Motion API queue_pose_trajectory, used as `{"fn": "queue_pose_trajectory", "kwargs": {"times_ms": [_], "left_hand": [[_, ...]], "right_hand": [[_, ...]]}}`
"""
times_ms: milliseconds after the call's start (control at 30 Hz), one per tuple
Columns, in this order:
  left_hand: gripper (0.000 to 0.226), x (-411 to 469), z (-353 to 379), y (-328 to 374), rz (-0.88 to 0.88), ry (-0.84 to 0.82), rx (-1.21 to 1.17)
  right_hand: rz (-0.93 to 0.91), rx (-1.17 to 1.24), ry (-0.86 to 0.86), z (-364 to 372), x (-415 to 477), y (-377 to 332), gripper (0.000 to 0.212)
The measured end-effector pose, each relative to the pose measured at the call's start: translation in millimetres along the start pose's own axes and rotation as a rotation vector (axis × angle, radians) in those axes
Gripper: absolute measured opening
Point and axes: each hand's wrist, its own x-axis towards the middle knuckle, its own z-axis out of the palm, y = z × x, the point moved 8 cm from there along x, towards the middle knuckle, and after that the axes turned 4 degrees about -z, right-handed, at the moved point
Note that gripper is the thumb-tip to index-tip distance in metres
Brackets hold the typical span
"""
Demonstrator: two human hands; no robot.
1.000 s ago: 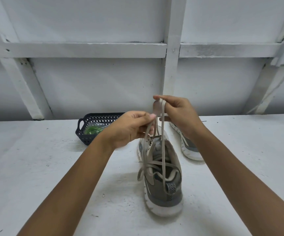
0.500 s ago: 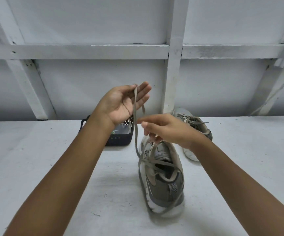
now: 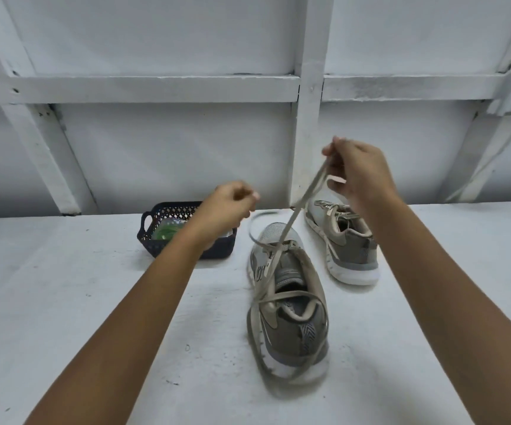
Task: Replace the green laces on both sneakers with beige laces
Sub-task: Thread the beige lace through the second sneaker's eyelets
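Taut beige lace (image 3: 306, 196), near sneaker (image 3: 291, 326)
The right hand (image 3: 360, 176) pinches it high; the left hand (image 3: 228, 207) curls over the basket (image 3: 156, 220); if it holds anything I cannot tell.

Single view, head-worn, wide-angle. Faces forward and down across the white painted tabletop (image 3: 64, 302) to the white timber-framed wall (image 3: 156, 154) at the far side. Close range: bare forearms enter from the near edge, left hand (image 3: 232, 207) and right hand (image 3: 358, 173), pinching a flat beige lace (image 3: 306, 194), mid-frame. Grey mesh sneaker with white sole (image 3: 291, 317) sits right of centre.
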Motion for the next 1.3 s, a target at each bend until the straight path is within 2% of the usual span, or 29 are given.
{"fn": "queue_pose_trajectory", "kwargs": {"times_ms": [100, 200, 300, 433, 500, 533, 633, 700, 767, 833, 900, 933, 1033, 1067, 1100, 1167, 1233, 1300], "left_hand": [[0.009, -24, 32, 2, 0.137, -0.337, 0.199], [0.016, -48, 64, -7, 0.156, -0.609, 0.449], [0.019, -52, 77, -15, 0.187, -0.637, 0.576], [0.004, -53, 80, -19, 0.213, -0.663, 0.573], [0.008, -54, 77, -20, 0.201, -0.702, 0.420], [0.011, -53, 73, -19, 0.177, -0.714, 0.253], [0.018, -40, 49, -18, 0.050, -0.639, -0.441], [0.011, -31, 34, -19, -0.010, -0.620, -0.856], [0.014, -25, 21, -18, -0.033, -0.605, -1.093], [0.016, -21, 11, -18, -0.087, -0.593, -1.194], [0.011, -17, 3, -25, -0.184, -0.536, -1.075], [0.008, -13, -2, -34, -0.230, -0.465, -0.867], [0.019, -3, -23, -60, -0.230, -0.244, 0.167], [0.019, -1, -22, -62, -0.203, -0.236, 0.406], [0.017, -2, -18, -62, -0.185, -0.249, 0.526], [0.011, -5, -5, -56, -0.140, -0.300, 0.571], [0.011, -12, 11, -38, 0.002, -0.353, 0.638], [0.013, -28, 31, -14, 0.164, -0.455, 0.602]], "right_hand": [[0.119, 0.082, 0.044, -13, 6, 14, 0.036], [0.193, -0.017, -0.012, -11, 2, 31, 0.034], [0.152, -0.322, -0.089, -9, 1, 42, 0.034], [0.094, -0.641, -0.238, -1, -5, 52, 0.035], [0.121, -0.675, -0.305, 2, -9, 58, 0.035], [0.138, -0.668, -0.319, 3, -11, 62, 0.035], [0.187, -0.608, -0.321, 3, -15, 71, 0.034], [0.205, -0.579, -0.338, 4, -19, 76, 0.033], [0.209, -0.548, -0.352, 6, -21, 79, 0.033], [0.212, -0.518, -0.359, 7, -23, 80, 0.033], [0.219, -0.483, -0.359, 8, -24, 81, 0.032], [0.224, -0.461, -0.355, 8, -24, 80, 0.032], [0.228, -0.375, -0.334, 9, -23, 77, 0.032], [0.225, -0.346, -0.329, 9, -22, 75, 0.032], [0.221, -0.320, -0.326, 10, -22, 73, 0.032], [0.219, -0.280, -0.327, 12, -22, 70, 0.031], [0.214, -0.268, -0.332, 14, -23, 69, 0.031], [0.206, -0.277, -0.345, 17, -26, 69, 0.031]]}}
